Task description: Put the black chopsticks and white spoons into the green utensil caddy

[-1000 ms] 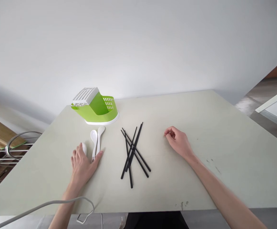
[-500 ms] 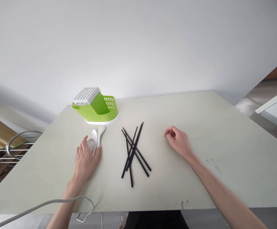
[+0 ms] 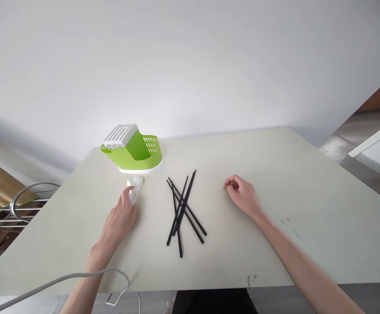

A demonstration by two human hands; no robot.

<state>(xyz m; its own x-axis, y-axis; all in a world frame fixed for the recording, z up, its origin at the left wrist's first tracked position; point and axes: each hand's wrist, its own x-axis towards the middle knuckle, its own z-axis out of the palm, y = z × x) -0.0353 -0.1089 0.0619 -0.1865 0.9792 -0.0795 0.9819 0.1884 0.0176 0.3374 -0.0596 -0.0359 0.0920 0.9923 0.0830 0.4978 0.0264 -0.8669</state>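
My left hand (image 3: 121,216) is closed around white spoons (image 3: 138,182) at the left of the table, their heads pointing away from me. Its fingers hide the handles, so I cannot tell how many spoons are in the grip. To the right lie several black chopsticks (image 3: 190,209), crossed over one another. My right hand (image 3: 242,194) rests on the table beyond them, its fingers curled in loosely with nothing visible in them. Behind the spoons stands a green utensil holder (image 3: 134,152) with a white slotted top, a white base and a perforated side basket.
The pale table (image 3: 275,152) meets a white wall (image 3: 209,65) at the back. A grey cable (image 3: 62,279) loops past my left forearm at the front edge. At the far left is a metal rack (image 3: 16,209) with wooden boards (image 3: 3,181).
The fingers of my left hand have closed round the spoons, which have shifted and turned. My right hand stays curled in place. The view has shifted slightly.
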